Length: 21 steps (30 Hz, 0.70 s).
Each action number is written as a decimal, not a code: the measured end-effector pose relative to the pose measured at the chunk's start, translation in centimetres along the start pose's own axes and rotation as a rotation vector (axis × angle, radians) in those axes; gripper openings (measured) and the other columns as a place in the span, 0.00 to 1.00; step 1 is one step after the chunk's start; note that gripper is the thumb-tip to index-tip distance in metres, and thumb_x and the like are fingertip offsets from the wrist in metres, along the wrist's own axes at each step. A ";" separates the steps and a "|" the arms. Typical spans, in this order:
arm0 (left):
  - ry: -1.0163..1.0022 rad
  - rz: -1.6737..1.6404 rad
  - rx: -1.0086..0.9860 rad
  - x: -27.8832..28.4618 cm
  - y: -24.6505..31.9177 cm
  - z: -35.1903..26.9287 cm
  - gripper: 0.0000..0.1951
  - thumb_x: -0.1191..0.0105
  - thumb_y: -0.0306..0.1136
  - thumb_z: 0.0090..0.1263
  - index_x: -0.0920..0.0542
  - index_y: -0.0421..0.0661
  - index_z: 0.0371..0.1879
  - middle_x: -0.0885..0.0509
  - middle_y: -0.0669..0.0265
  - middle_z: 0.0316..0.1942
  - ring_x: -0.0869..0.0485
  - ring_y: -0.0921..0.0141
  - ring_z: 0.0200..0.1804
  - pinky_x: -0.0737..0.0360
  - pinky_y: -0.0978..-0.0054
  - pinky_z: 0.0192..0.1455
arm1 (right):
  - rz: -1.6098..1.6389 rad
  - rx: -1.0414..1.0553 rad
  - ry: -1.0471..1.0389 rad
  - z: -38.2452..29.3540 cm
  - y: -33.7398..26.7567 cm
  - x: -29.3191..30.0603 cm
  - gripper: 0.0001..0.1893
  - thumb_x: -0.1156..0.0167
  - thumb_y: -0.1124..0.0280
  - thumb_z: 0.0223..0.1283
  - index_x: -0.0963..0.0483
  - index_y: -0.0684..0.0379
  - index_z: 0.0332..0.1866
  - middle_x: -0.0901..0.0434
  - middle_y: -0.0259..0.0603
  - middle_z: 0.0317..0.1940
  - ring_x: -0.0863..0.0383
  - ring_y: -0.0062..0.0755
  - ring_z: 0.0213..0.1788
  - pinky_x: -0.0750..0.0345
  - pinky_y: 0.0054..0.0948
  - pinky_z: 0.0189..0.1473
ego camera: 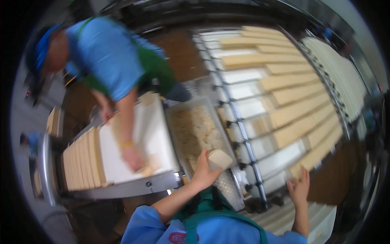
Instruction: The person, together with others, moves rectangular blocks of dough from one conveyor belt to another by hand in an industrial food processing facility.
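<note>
My left hand (pixel 204 174) grips a short stack of pale, rounded-square slices (pixel 220 159), which look like crackers or wafers. That hand is over the near end of a grey bin (pixel 217 114) full of loose and broken pale pieces (pixel 195 131). My right hand (pixel 298 187) is on the right, fingers apart, at the near end of a row of stacked slices (pixel 317 155). Blur hides whether its fingertips touch that row. Several similar rows lie in the white lanes of a slatted conveyor (pixel 283 157).
Across on the left, a co-worker in a green apron (pixel 155 68) leans over a white work surface (pixel 146 125); one hand (pixel 132 158) is by loose slices. Upright rows of slices (pixel 82 161) stand there. A metal rail (pixel 243 131) edges the conveyor. A whitish tub (pixel 326 219) sits below my right arm.
</note>
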<state>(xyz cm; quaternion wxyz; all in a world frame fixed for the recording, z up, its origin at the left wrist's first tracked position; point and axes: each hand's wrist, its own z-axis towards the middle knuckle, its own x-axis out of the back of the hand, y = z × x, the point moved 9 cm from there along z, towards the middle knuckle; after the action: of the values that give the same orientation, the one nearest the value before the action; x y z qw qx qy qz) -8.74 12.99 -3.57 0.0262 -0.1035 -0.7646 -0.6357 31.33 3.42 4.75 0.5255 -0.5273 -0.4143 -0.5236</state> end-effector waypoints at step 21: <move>1.421 -0.612 0.287 45.4 -27.5 -29.4 0.39 0.46 0.25 0.66 0.51 0.34 0.75 0.42 0.47 0.74 0.38 0.58 0.75 0.35 0.63 0.72 | 0.848 1.043 -0.900 13.5 -97.6 -21.5 0.17 0.48 0.62 0.70 0.19 0.61 0.52 0.14 0.45 0.45 0.16 0.36 0.45 0.22 0.34 0.50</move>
<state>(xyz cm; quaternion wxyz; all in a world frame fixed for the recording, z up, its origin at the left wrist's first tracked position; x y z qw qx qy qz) -61.12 -14.74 -16.79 0.3458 0.5473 -0.6337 -0.4235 -65.78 29.34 -3.38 0.6406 -0.4867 -0.5419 0.2432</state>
